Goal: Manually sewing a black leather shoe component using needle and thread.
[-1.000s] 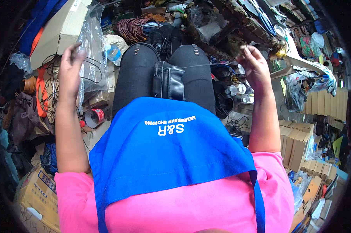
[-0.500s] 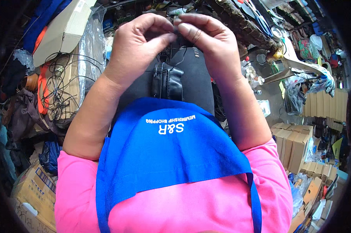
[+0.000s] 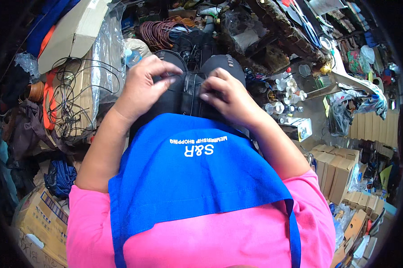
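A black pouch [image 3: 190, 91] of stitched, leathery material lies on the person's lap, just above the top edge of a smooth blue apron [image 3: 197, 178]. The left hand [image 3: 143, 87] has its fingers [image 3: 166, 71] curled, tips pinching the pouch's upper left edge. The right hand [image 3: 226, 96] lies over the right side, fingers [image 3: 208, 85] bent and pressing on the flap; whether they grip it I cannot tell. To the left stands a clear plastic-wrapped bundle [image 3: 87, 85] draped with thin black wire, a tan cardboard box [image 3: 72, 33] above it. A coil of brown cable [image 3: 159, 33] lies beyond the knees. Brown cartons [image 3: 335, 172] stack at the right.
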`<state>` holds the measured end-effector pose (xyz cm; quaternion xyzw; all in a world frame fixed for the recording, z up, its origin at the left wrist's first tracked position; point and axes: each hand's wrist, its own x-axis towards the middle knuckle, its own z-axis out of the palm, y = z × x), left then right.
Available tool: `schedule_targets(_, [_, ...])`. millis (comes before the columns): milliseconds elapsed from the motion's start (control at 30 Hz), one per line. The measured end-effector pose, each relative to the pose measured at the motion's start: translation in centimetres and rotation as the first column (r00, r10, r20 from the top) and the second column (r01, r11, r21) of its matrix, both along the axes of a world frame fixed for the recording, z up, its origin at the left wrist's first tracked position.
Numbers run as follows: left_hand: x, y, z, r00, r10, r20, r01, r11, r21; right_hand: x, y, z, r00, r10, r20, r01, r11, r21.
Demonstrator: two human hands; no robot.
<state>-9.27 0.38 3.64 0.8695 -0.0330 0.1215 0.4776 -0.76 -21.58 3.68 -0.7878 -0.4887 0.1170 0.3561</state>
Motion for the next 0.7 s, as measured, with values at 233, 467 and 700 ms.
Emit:
schedule_targets(233, [-0.1, -0.8, -0.9, 0.997, -0.08, 0.005, 0.078, 0.985, 0.156, -1.2, -2.7, -1.0, 0.921, -0.108, -0.374, 0.119, 0.993, 0.005])
schedule_targets(467, [0.2, -1.1, -1.0, 0.996, -0.086, -0.014, 0.087, 0.986, 0.14, -1.0, -2.5, -1.3, 0.91, -0.099, -0.403, 0.121, 0.992, 0.028])
schedule_targets(700, [0.0, -1.6, -0.3, 0.996, -0.084, 0.012, 0.079, 0.974, 0.211, -1.1, -2.4, -1.1, 0.914, -0.121, -0.387, 0.125, 0.992, -0.015])
